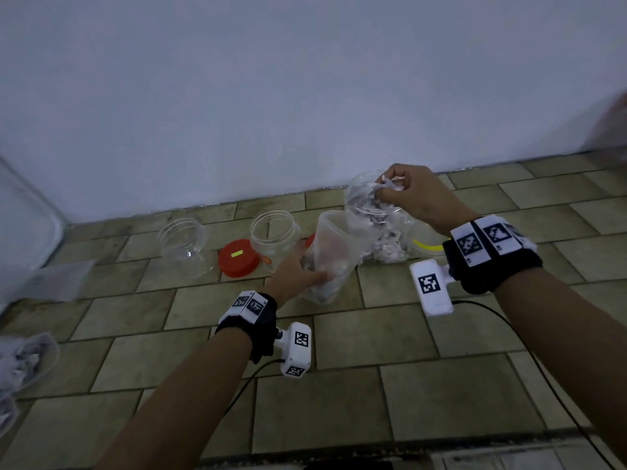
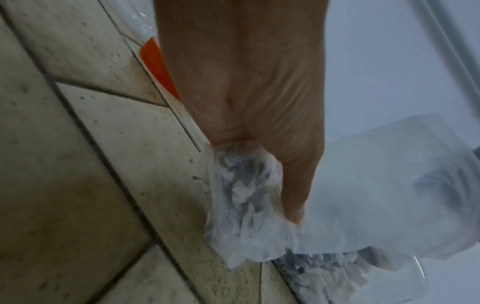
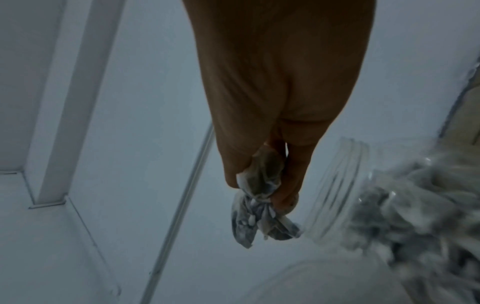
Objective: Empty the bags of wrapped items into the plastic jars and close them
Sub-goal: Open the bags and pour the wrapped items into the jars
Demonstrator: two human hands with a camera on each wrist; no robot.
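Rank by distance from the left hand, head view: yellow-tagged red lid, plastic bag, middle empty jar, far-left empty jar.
1. plastic bag, held in the left hand.
2. middle empty jar, just left of it.
3. yellow-tagged red lid, further left on the floor.
4. far-left empty jar, leftmost.

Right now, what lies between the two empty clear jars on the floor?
A red lid with a yellow sticker lies flat between them; the head view shows it.

We log as unclear: red lid [image 1: 310,239] mostly hidden behind plastic bag [image 1: 334,245]; yellow-rimmed item [image 1: 428,246] partly behind right wristband [image 1: 492,256]; blurred bags [image 1: 25,364] cut off at left edge.
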